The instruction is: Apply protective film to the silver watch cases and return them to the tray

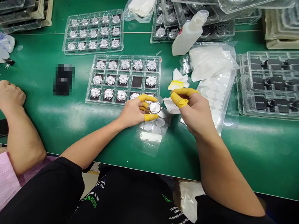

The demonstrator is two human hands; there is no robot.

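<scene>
My left hand, in yellow finger cots, grips a round silver watch case by its edge, with its engraved metal face turned up. Just right of it, my right hand is raised with its cotted thumb and forefinger pinched together. Whatever may be between those fingertips is too small to make out. Behind my left hand lies a clear plastic tray with rows of similar watch cases; one compartment shows only its black bottom. Clear film with round stickers lies under the held watch case.
A white bottle stands behind crumpled wipes and a plastic bag. Another watch tray lies at the back left, a tray of black parts at the right. A co-worker's arm rests at the left.
</scene>
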